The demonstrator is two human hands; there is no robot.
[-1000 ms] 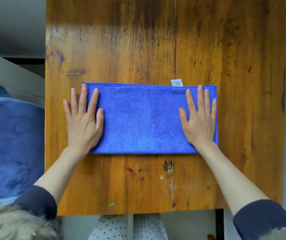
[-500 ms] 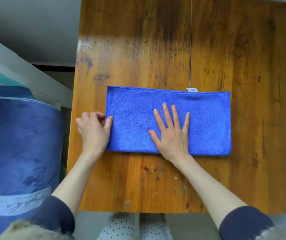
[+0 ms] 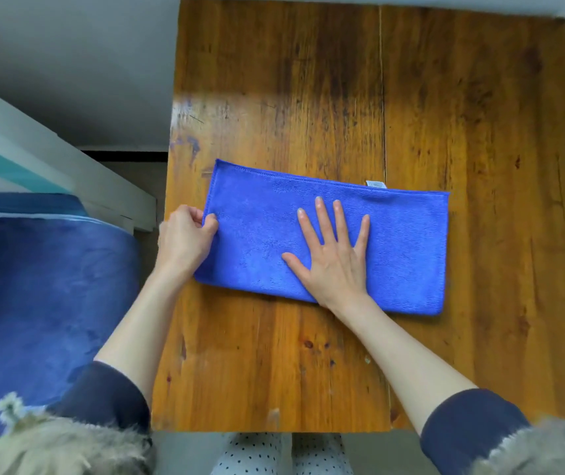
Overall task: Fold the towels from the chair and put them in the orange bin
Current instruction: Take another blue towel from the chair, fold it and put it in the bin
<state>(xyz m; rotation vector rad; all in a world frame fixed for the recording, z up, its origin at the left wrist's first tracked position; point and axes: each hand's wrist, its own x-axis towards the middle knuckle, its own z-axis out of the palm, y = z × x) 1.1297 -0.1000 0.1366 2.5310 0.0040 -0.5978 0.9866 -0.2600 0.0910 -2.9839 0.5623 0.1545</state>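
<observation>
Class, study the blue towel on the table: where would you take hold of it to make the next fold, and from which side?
Probably the blue towel by its short left edge, from the left. It lies flat as a long strip, so that free edge can lift over. The left hand already pinches there; the right hand presses the middle flat.

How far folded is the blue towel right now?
Folded into a long strip. The blue towel lies flat on the wooden table; the left hand pinches its end, the right hand presses its middle.
</observation>
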